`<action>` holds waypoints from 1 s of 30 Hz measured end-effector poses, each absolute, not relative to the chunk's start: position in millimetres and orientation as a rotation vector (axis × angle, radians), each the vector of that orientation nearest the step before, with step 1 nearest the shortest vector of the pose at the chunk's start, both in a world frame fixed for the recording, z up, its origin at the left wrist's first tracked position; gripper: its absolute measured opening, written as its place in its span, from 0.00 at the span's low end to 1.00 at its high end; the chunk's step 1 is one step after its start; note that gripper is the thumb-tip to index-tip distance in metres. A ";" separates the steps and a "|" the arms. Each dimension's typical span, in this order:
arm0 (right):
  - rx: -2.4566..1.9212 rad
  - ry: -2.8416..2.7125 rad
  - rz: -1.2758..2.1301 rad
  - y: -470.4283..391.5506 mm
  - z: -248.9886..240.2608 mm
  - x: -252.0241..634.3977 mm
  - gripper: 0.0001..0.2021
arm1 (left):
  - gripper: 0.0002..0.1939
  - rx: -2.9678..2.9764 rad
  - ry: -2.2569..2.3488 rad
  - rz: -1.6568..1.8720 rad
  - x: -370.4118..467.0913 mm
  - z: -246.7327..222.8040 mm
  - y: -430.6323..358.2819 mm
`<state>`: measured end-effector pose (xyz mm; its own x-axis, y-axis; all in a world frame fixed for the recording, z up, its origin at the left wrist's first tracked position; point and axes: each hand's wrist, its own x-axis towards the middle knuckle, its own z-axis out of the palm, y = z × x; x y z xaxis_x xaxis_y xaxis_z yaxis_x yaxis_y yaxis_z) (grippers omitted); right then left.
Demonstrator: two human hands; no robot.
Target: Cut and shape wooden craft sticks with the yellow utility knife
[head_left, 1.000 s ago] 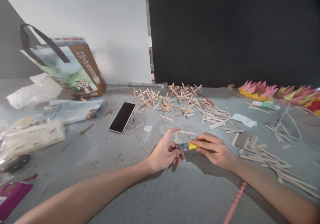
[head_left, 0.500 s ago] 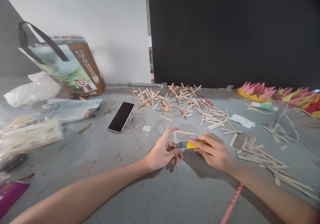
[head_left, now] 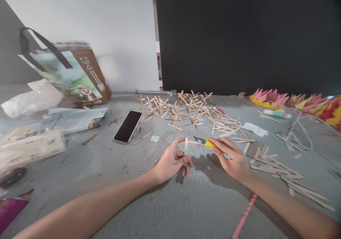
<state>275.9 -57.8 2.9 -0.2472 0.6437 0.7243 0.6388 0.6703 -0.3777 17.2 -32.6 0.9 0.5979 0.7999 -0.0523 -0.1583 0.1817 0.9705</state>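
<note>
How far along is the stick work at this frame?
Done: a heap of crossed wooden stick pieces lies at the back. In hand: the left hand holds a short wooden stick; the right hand holds a yellow utility knife. Left: loose flat wooden sticks lie uncut at right.

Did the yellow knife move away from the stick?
Yes. The yellow knife in the right hand has lifted up and away toward the stick pile; earlier its blade lay low, against the left hand holding the stick.
</note>
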 end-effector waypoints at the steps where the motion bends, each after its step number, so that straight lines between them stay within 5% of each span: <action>1: -1.036 -1.909 0.045 -57.7 3.4 275.6 0.19 | 0.39 1.203 0.656 0.747 17.1 0.7 -32.5; 9: -0.933 -2.099 0.210 -61.5 1.9 277.0 0.18 | 0.24 1.216 0.677 0.770 15.6 1.8 -31.0; 30: -0.918 -2.192 0.143 -56.9 -0.9 276.3 0.22 | 0.22 1.151 0.733 0.810 17.0 -4.5 -29.9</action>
<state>276.3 -56.9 -0.9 -0.4677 0.6532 0.5954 0.5706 0.7376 -0.3610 17.0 -29.9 -4.5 0.5188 0.8506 -0.0856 -0.1697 0.2005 0.9649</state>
